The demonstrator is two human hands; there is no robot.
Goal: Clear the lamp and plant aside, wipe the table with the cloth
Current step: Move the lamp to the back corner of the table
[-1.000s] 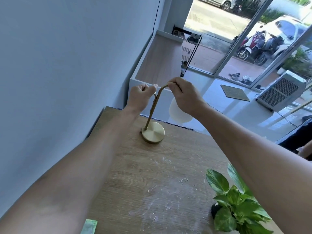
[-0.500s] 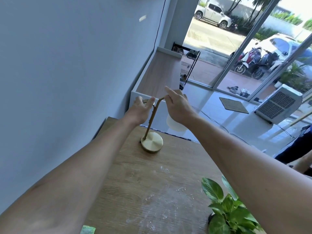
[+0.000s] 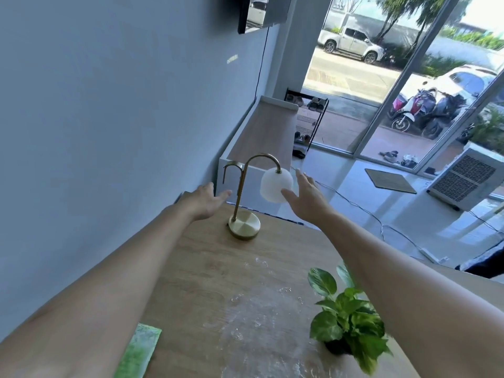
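A brass lamp with a curved neck and a white globe shade stands at the far left corner of the wooden table. My left hand hovers just left of its stem, fingers straight, holding nothing. My right hand is spread beside the shade, the thumb close to or touching it. A potted green plant stands near the table's right edge, under my right forearm. A green cloth lies at the near left. White smears cover the tabletop's middle.
The grey wall runs along the table's left side. Beyond the far edge stands a low white cabinet with a wooden top. A cable trails over the shiny floor to the right, where an air cooler stands by the glass doors.
Both hands have let go of the lamp's neck and opened, moving down and apart. The lamp stands free on the table. The view has tilted upward.
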